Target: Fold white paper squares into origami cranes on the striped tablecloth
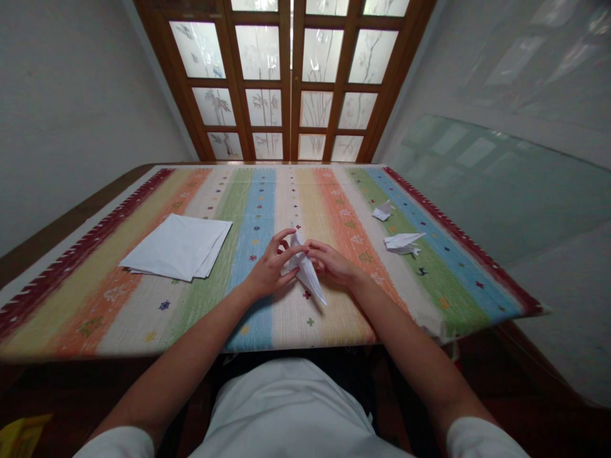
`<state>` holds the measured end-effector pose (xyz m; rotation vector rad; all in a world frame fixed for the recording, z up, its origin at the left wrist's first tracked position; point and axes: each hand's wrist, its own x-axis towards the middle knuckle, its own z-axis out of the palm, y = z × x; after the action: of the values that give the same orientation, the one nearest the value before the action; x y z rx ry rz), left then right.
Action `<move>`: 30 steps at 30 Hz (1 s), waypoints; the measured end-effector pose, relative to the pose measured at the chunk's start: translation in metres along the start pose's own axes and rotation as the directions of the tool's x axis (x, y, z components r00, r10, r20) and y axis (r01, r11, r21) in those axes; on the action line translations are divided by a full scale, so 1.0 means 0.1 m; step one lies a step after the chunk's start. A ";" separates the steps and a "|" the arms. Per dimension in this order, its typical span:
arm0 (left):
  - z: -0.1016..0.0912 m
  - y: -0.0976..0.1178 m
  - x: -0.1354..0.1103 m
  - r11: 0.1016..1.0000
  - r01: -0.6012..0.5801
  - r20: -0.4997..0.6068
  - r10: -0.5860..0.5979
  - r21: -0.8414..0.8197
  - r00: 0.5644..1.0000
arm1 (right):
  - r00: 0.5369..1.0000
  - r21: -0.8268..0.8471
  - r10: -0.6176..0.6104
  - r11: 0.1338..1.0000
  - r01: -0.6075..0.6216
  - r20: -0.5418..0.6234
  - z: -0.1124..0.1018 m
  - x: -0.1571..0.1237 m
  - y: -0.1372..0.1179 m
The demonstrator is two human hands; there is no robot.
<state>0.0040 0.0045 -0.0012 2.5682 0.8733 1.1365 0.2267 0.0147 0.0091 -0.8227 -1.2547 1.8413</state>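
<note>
Between my two hands is a piece of folded white paper [310, 278], long and pointed, with one tip toward me and another pointing away. My left hand [273, 264] grips it from the left, thumb and fingers closed on its middle. From the right, my right hand [331, 261] pinches its edge, with the fingertips partly hidden behind the paper. The folded piece is held just over the cloth near the table's front. To the left lies a stack of white paper sheets [176, 248], its edges slightly fanned.
Two folded white paper figures, a smaller one [382, 210] and a longer one [403, 243], rest on the right side. A striped tablecloth [258, 191] covers the table. Beyond its far edge stand wooden doors with glass panes [291, 83]. A glass sheet [501, 165] leans along the right wall.
</note>
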 end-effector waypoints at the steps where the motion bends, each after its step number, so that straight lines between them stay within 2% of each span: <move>1: 0.00 0.01 0.00 1.000 -0.004 0.004 0.004 -0.004 1.000 | 1.000 -0.003 -0.004 1.000 0.004 -0.006 0.01 0.00 -0.01; 8: -0.03 0.04 0.02 0.998 -0.038 0.026 0.039 -0.043 0.999 | 0.999 -0.028 -0.026 0.999 0.025 -0.024 0.00 -0.01 -0.02; 14: -0.05 0.04 0.01 0.997 -0.028 0.009 0.028 0.066 1.000 | 0.983 -0.232 -0.148 0.965 0.120 -0.108 -0.05 0.01 -0.04; 17: -0.05 0.02 -0.01 0.989 -0.050 0.010 0.049 0.138 0.999 | 0.944 -0.403 -0.299 0.888 0.221 -0.142 -0.08 0.03 -0.04; 21: -0.06 0.00 -0.03 0.965 -0.130 0.044 0.123 0.228 0.991 | 0.871 -0.618 -0.477 0.722 0.311 -0.120 -0.07 -0.02 -0.09; 25: -0.08 0.02 -0.02 0.937 -0.189 0.085 0.171 0.293 0.982 | 0.826 -0.740 -0.560 0.585 0.333 -0.071 -0.07 -0.11 -0.17; 30: -0.12 0.03 -0.01 0.945 -0.126 0.141 0.087 0.302 0.986 | 0.785 -0.780 -0.617 0.517 0.351 -0.057 -0.13 -0.14 -0.25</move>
<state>-0.0038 0.0007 0.0075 2.9371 0.9595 0.9116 0.2507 0.0146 0.0296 -0.9910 -1.8001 0.6330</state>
